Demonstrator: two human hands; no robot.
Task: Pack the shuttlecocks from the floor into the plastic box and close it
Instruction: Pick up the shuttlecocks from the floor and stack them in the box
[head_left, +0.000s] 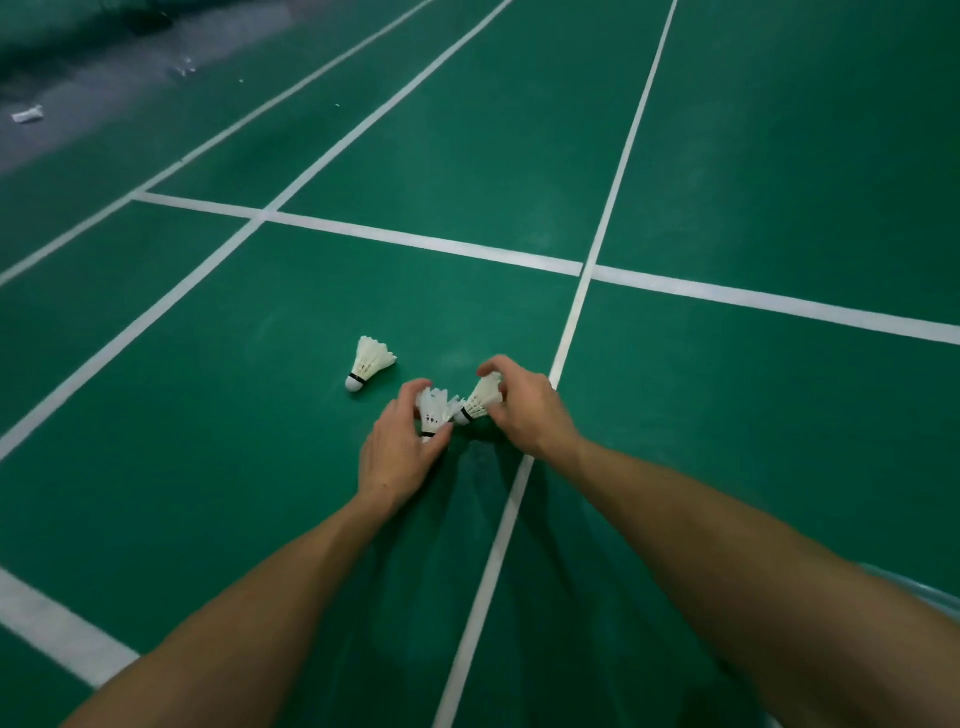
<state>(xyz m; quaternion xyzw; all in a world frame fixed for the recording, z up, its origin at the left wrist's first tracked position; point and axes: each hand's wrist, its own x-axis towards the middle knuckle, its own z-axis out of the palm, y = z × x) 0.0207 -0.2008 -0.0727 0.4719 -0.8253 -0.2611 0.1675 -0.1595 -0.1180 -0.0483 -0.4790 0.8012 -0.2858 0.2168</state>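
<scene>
On green court floor (260, 467): white lines (415, 240), shuttlecock (369, 362).

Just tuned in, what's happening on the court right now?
A person is gathering shuttlecocks off the green court floor. The left hand grips one shuttlecock, the right hand grips another shuttlecock. A third shuttlecock lies untouched on the floor, just beyond the left hand. No box is clearly in view.

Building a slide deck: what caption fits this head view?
Left hand and right hand each grip a shuttlecock; a third lies on the floor.
</scene>
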